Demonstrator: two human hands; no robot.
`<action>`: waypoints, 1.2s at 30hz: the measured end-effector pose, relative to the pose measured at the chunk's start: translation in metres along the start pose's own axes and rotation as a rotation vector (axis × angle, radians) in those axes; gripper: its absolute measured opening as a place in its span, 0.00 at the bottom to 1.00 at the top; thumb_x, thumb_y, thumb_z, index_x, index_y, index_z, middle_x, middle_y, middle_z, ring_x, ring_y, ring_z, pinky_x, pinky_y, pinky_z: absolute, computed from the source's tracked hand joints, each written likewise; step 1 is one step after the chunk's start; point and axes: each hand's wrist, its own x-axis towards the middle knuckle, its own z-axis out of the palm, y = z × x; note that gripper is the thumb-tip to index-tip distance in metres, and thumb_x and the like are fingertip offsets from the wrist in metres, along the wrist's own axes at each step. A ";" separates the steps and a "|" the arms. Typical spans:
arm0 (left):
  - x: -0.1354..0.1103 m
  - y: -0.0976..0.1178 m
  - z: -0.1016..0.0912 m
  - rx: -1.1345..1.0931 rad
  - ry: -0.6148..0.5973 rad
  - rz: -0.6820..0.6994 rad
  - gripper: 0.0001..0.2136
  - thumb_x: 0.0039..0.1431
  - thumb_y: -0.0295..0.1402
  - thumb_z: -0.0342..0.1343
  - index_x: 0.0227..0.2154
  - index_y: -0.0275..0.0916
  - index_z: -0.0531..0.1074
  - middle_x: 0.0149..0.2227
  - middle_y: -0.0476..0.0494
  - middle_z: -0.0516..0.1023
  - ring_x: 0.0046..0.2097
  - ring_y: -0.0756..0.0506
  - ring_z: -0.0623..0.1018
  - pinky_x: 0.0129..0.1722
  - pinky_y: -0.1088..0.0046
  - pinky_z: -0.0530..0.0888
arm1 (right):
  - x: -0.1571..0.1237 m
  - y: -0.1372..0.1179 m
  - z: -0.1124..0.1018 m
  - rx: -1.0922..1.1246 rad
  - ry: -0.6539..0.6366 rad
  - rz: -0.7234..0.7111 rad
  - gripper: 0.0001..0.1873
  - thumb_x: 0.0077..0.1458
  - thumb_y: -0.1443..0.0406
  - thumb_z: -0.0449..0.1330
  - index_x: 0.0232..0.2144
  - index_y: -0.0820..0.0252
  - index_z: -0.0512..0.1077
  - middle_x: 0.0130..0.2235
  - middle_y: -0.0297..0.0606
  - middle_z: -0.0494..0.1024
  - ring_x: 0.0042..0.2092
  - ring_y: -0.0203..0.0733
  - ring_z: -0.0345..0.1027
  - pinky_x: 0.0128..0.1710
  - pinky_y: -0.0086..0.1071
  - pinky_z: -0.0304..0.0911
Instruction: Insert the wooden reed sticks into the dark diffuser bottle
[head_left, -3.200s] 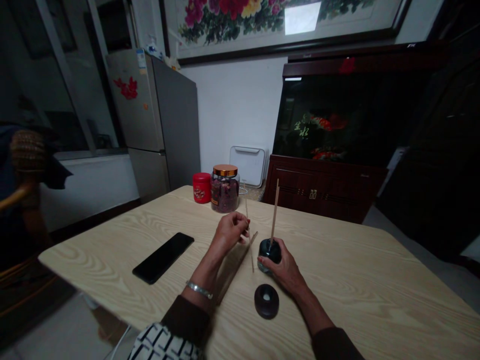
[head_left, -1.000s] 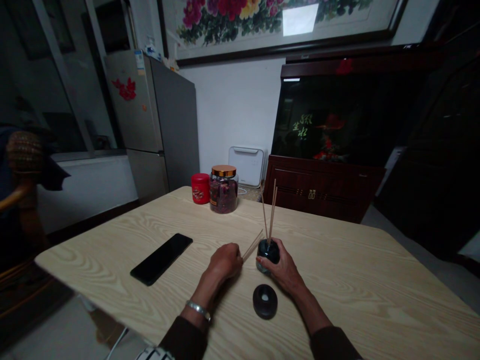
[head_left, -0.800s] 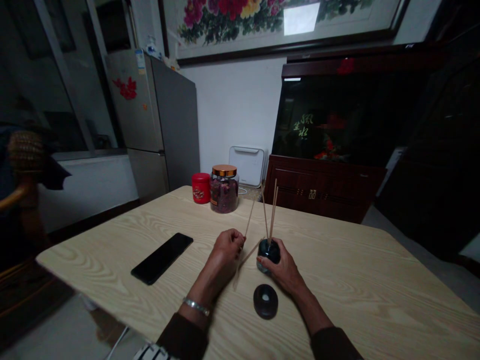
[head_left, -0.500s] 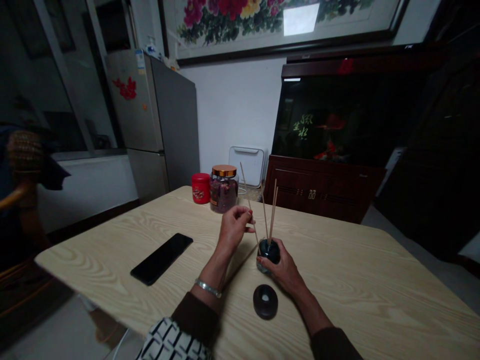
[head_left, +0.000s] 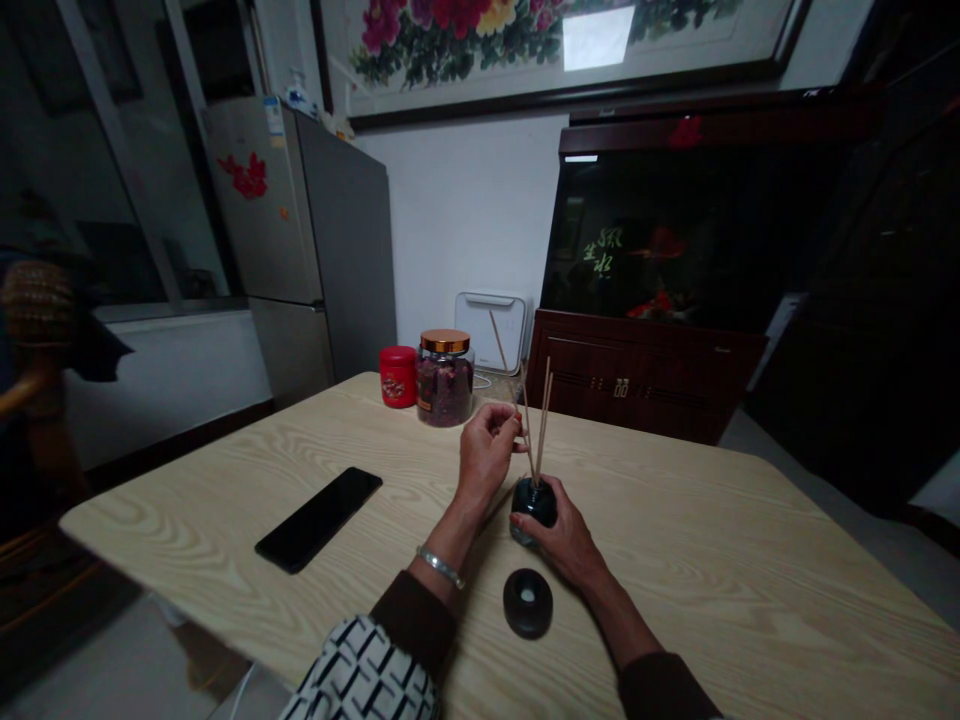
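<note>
A thin reed stick (head_left: pixel 502 345) is pinched between the fingertips of my left hand (head_left: pixel 486 455). It leans up to the left, and its lower part runs toward the mouth of a small dark glass diffuser bottle (head_left: pixel 531 512); I cannot tell whether its tip is inside. My right hand (head_left: pixel 568 535) is wrapped round the bottle's right side and steadies it on the table. Several reed sticks (head_left: pixel 545 420) stand upright in the bottle neck. In front of the bottle lies a dark round ring-shaped cap (head_left: pixel 528 627) with a pale centre.
The wooden table (head_left: pixel 675 560) bears a black phone (head_left: pixel 321 518) at left. Toward its back edge stand a red canister (head_left: pixel 397 378) and a copper-lidded jar (head_left: pixel 444 385). Beyond are a fridge (head_left: pixel 341 240), a white panel-like appliance (head_left: pixel 491 330) and a dark aquarium (head_left: pixel 637 230).
My left hand has moved right and slightly up with its reed stick, bringing the stick's lower end from the bottle's left side to its mouth. My right hand stays on the bottle.
</note>
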 end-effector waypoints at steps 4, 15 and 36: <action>-0.005 -0.003 0.000 0.110 -0.035 0.036 0.10 0.55 0.39 0.56 0.32 0.36 0.69 0.29 0.48 0.72 0.32 0.49 0.75 0.26 0.75 0.77 | -0.001 0.000 0.000 0.007 -0.006 0.003 0.29 0.45 0.54 0.64 0.48 0.55 0.64 0.41 0.36 0.76 0.40 0.44 0.70 0.43 0.37 0.63; -0.029 -0.017 -0.012 0.510 -0.122 0.097 0.05 0.56 0.32 0.52 0.31 0.37 0.72 0.30 0.49 0.75 0.32 0.50 0.73 0.32 0.76 0.68 | 0.000 -0.001 0.001 0.026 -0.014 -0.007 0.29 0.44 0.54 0.64 0.48 0.55 0.64 0.40 0.36 0.76 0.40 0.45 0.70 0.42 0.38 0.63; -0.061 -0.036 -0.070 1.492 -0.480 -0.270 0.10 0.54 0.30 0.51 0.37 0.36 0.74 0.41 0.34 0.78 0.45 0.39 0.76 0.40 0.68 0.68 | -0.003 -0.003 0.000 0.004 -0.021 0.007 0.28 0.46 0.52 0.64 0.48 0.54 0.64 0.41 0.35 0.75 0.41 0.44 0.70 0.44 0.36 0.63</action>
